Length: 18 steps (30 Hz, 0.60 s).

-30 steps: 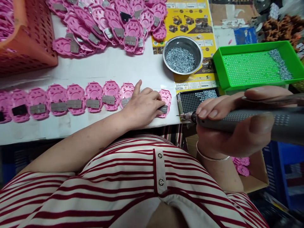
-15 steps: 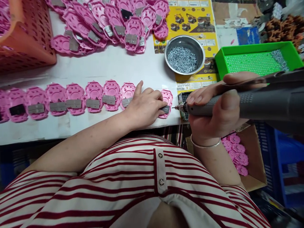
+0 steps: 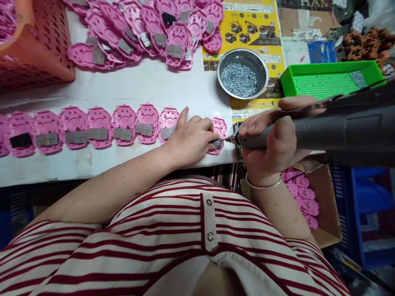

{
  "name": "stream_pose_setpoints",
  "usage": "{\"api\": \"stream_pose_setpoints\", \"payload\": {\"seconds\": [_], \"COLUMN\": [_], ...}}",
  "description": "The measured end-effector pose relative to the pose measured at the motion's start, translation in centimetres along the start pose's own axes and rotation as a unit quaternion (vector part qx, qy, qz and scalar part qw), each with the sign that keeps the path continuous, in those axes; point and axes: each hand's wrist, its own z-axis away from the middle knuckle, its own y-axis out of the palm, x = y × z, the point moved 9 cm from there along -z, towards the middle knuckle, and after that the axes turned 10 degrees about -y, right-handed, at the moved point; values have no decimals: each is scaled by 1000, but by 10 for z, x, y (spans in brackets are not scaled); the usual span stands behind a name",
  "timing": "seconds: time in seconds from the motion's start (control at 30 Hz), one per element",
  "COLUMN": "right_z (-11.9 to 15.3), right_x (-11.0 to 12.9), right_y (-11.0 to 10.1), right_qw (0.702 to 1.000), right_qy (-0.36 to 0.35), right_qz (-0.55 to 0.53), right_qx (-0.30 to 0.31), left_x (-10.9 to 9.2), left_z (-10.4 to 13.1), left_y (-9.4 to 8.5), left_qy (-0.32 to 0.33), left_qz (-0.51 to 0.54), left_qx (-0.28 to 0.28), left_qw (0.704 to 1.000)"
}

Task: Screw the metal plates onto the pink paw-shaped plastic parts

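Note:
My right hand [image 3: 271, 142] is wrapped round a dark grey electric screwdriver [image 3: 333, 129], held sloping with its bit towards the left. The bit's tip meets the dark grey plate [image 3: 217, 143] on a pink plastic shell [image 3: 219, 126]. My left hand [image 3: 193, 142] is closed, its fingertips pressing that plate and shell onto the table; the thumb sticks up apart. The fingers cover part of the shell. Left of this hand, a row of similar pink shells [image 3: 123, 119] with grey or black plates lies along the table.
A steel bowl of small screws [image 3: 242, 92] stands behind the screwdriver, beside a green tray [image 3: 333, 68]. More pink shells [image 3: 154, 28] are heaped at the back, near an orange basket [image 3: 40, 45]. A cardboard box [image 3: 330, 205] with pink parts sits below the table's right side.
My right hand has brought the screwdriver slightly left, so its bit now reaches the plate's edge. My left hand keeps pressing the shell. The whole view has shifted a little.

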Motion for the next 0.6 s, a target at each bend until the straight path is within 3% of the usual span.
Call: {"api": "stream_pose_setpoints", "payload": {"seconds": [0.13,0.37,0.47,0.6], "right_z": [0,6,-1,-25], "right_x": [-5,-22,-12,23], "right_y": [0,1,3,-15], "right_qw": [999,998,997,998], "right_qy": [-31,-15,-25,-56], "right_qz": [-9,-4,-21,-35], "right_qx": [14,67,64,-17], "left_x": [-1,0,1,1], "left_z": [0,-3,-2,0], "left_y": [0,1,1,5], "left_qy": [0,-9,-8,-9], "left_qz": [-3,-5,1,19], "left_qx": [0,-3,-4,-4], "left_qw": [1000,1000,1000,1000]}}
